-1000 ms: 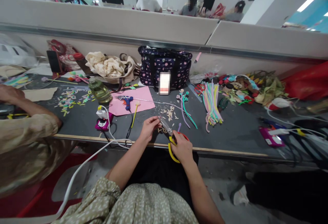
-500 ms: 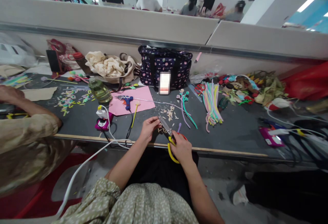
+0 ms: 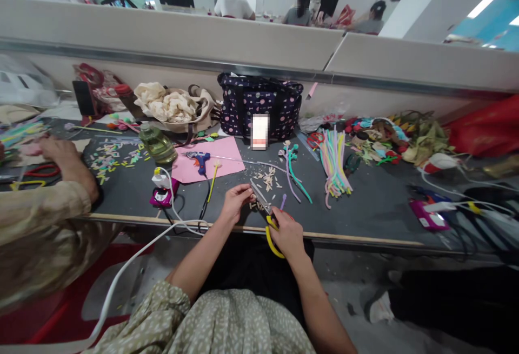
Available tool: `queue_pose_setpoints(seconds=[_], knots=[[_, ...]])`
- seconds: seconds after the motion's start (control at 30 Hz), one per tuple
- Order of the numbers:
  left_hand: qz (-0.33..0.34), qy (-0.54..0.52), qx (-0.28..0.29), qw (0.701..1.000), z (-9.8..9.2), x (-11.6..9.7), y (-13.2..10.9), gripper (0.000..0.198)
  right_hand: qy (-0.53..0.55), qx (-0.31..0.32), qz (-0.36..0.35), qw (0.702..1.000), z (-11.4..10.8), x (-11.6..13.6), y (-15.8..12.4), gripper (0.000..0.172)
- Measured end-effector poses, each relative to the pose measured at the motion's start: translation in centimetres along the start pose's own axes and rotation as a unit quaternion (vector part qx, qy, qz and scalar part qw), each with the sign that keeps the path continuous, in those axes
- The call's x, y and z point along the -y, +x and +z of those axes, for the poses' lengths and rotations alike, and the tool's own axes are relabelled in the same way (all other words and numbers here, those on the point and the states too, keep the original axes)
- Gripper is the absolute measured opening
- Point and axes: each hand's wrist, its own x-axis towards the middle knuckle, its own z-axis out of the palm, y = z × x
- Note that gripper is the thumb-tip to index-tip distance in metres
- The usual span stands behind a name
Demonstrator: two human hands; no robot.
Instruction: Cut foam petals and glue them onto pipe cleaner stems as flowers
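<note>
My right hand [image 3: 287,233] grips yellow and red handled scissors [image 3: 269,219] at the near edge of the dark table [image 3: 373,208]. Their blades point up and left toward my left hand [image 3: 235,201]. My left hand pinches a small pale piece at the blade tips; the piece is too small to make out. Pale cut scraps [image 3: 267,179] lie scattered just beyond the blades. A short purple pipe cleaner piece [image 3: 283,201] lies right by the scissors.
A blue glue gun [image 3: 199,160] rests on pink paper [image 3: 221,161]. Pastel pipe cleaners [image 3: 333,162], a dotted bag [image 3: 260,106], a bottle [image 3: 157,143] and a power strip [image 3: 163,192] with white cable stand around. Another person's arm [image 3: 60,181] lies at left.
The person at left has moved a hand forward and to the right on the table. My own hands and the scissors have barely moved.
</note>
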Motion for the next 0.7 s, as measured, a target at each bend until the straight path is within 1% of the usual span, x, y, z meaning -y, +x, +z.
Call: queue_pose_setpoints(seconds=[0.23, 0.33, 0.43, 0.53, 0.7], knots=[[-0.003, 0.013, -0.007, 1.0, -0.1, 0.1, 0.3, 0.033, 0.018, 0.012, -0.006, 1.0, 0.3, -0.4, 0.1, 0.039], [0.002, 0.019, -0.011, 1.0, -0.3, 0.2, 0.4, 0.034, 0.03, 0.011, 0.005, 0.999, 0.2, -0.6, 0.3, 0.038], [0.009, 0.025, -0.01, 1.0, -0.5, 0.2, 0.5, 0.034, 0.007, 0.003, 0.017, 1.0, -0.4, -0.7, 0.5, 0.042], [0.018, 0.025, -0.008, 0.999, -0.6, 0.3, 0.6, 0.032, -0.025, 0.001, 0.01, 1.0, -0.9, -0.8, 0.5, 0.047], [0.016, 0.012, -0.016, 1.0, -0.4, 0.4, 0.5, 0.03, -0.027, 0.0, 0.018, 0.999, -0.7, -0.5, 0.3, 0.045]])
